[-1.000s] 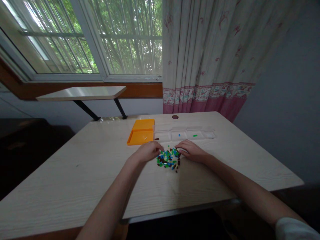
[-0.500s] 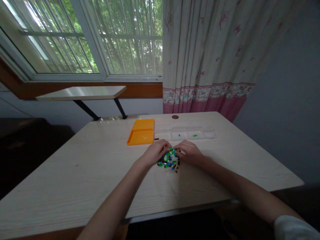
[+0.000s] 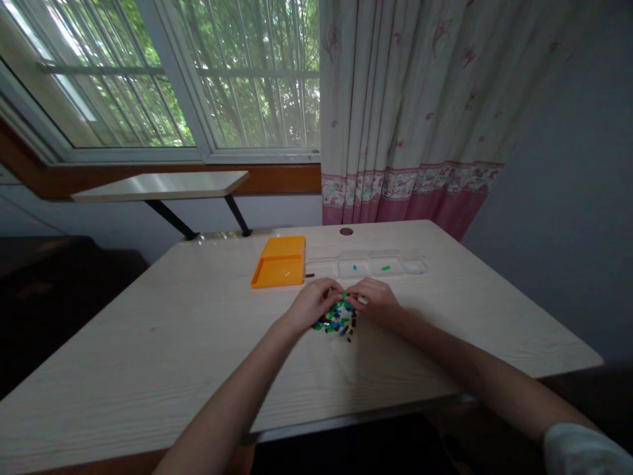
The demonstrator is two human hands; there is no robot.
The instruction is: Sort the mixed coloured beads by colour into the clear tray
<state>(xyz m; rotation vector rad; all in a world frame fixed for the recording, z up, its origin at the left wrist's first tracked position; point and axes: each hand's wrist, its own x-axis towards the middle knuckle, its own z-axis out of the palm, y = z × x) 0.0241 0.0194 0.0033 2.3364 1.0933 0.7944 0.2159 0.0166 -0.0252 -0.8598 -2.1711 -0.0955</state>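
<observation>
My left hand (image 3: 314,305) and my right hand (image 3: 376,302) meet fingertip to fingertip over the far side of a heap of tiny building bricks (image 3: 338,321). The heap mixes green, blue, dark brown and pale pieces. Both hands are closed in a pinch. A bit of green shows between the fingertips, but whether it is held or lies in the heap I cannot tell. Part of the heap is hidden under the left fingers. A few brown pieces lie loose along its right edge.
Beyond my hands lies an open orange case (image 3: 277,270) with a small white piece in it. To its right is a clear compartment tray (image 3: 368,257) with a blue brick (image 3: 355,267) and a green brick (image 3: 386,268). A brown brick (image 3: 310,275) sits near the case.
My hands have drawn closer together at the fingertips, the left one moving slightly right. The left hand now covers more of the heap's far side. Case and tray are unmoved.
</observation>
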